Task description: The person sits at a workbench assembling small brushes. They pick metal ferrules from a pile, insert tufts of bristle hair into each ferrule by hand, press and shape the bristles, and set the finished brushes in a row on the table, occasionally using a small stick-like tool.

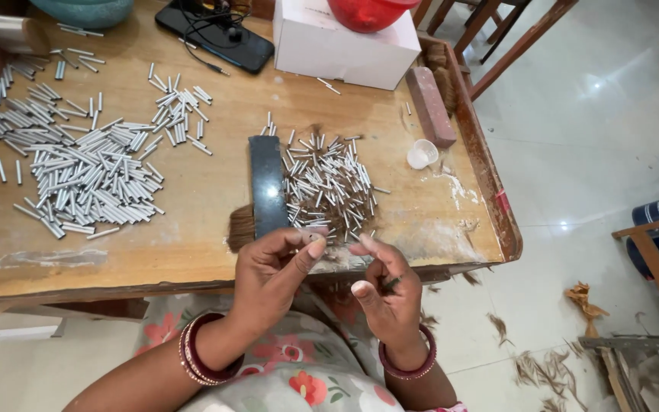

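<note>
My left hand (272, 275) is at the table's near edge, its fingers pinched on a small silver metal tube (316, 236). My right hand (385, 294) is beside it, holding a thin dark tuft of fibre (390, 284) between thumb and fingers. Just beyond the hands lies a heap of short silver tubes (328, 185) mixed with brown fibres. A dark flat bar (267, 185) lies left of that heap, with a brown tuft of hair (242, 228) at its near end.
A larger spread of silver tubes (78, 164) covers the left of the wooden table (192, 244). At the back stand a white box (342, 47), a black phone (219, 36) and a red bowl (365, 13). A brick-coloured block (431, 105) and a small white cap (422, 154) lie at the right.
</note>
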